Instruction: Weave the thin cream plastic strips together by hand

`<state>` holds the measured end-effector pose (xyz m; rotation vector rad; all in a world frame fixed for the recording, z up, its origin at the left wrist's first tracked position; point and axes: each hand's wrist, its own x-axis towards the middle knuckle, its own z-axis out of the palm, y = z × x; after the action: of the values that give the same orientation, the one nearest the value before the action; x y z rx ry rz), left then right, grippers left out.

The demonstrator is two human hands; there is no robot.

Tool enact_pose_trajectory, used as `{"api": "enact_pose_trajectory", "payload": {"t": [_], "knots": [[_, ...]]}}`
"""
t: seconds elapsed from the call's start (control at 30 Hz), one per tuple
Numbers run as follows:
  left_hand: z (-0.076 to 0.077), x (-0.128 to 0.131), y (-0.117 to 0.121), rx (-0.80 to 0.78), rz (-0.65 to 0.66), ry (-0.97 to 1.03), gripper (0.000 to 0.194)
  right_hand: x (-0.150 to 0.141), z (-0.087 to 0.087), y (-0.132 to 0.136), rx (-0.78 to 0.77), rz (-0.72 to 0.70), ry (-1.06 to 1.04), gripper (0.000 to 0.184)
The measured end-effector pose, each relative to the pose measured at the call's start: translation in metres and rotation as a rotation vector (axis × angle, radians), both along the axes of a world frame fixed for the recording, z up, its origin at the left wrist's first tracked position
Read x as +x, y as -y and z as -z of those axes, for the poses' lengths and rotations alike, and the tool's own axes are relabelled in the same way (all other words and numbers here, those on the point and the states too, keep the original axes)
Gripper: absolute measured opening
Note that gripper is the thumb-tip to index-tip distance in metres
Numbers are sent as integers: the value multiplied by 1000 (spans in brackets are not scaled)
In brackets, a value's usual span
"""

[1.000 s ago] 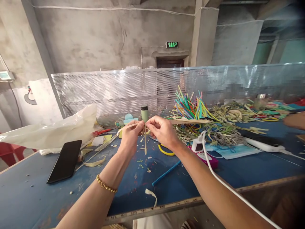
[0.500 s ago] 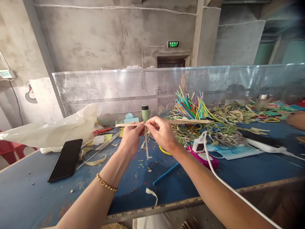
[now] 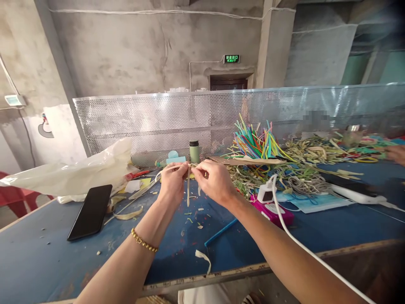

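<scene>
One pale strip (image 3: 188, 190) hangs above a table (image 3: 172, 255), pinched in the left hand (image 3: 172, 182); beside it the right hand (image 3: 217, 180) curls nearly closed, its hold unclear. A slackened pinch could drop the strip among scraps (image 3: 200, 254).

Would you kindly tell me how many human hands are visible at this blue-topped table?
3: the wearer's left hand, holding pale, flat strips; the wearer's right hand, close beside it; and another person's blurred hand, at the far right edge. Others may be hidden.

Wearer's hands (image 3: 172, 181): two. Co-worker's hand (image 3: 398, 154): one. Exit sign (image 3: 231, 59): one. Gold bracelet (image 3: 144, 242): one. Face mask (image 3: 322, 204): one.
</scene>
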<state>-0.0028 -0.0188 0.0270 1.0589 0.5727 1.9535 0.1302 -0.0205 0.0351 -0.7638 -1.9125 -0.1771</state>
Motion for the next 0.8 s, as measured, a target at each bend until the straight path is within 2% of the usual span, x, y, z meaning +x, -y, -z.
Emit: {"api": "enact_pose_trajectory", "payload": {"t": [0.1,0.27,0.63,0.8], "knots": [[1,2,0,-30,23,18,24,-7,6,-2,-69,14,52,28],[4,4,0,-112,62,27,19,-11,11,-8,-116,-2,2,29],[4,2,0,-92,96,59,26,-9,4,-1,-302,-33,77,19],[5,2,1,-107,107,71,25,-9,5,-2,-305,-27,102,21]]}}
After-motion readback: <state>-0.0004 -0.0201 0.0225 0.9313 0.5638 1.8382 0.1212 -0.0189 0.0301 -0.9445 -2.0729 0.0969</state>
